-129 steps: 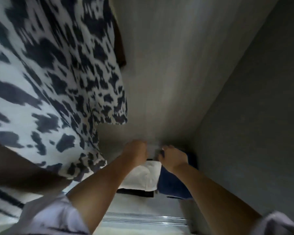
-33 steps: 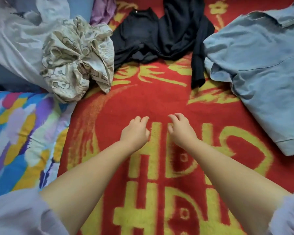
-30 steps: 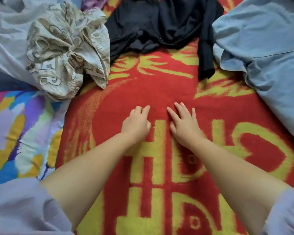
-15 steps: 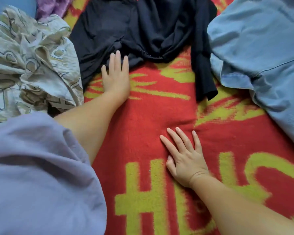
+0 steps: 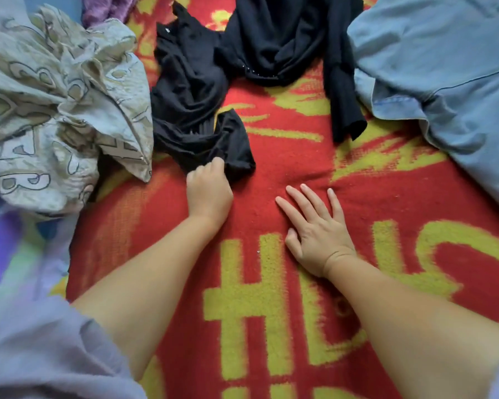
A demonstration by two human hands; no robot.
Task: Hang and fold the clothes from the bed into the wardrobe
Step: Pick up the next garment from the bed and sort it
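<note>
We grab the black garment [image 5: 196,90] on the bed.
Our left hand [image 5: 209,191] clenches its hem; our right hand [image 5: 317,230] lies flat, fingers spread, on the red blanket [image 5: 285,168].

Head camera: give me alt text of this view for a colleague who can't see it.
The person's left hand grips an edge of a crumpled black garment on a red and yellow blanket, while the right hand rests flat and open on the blanket. A beige patterned fabric bundle lies at left and a light blue denim shirt at right.
</note>
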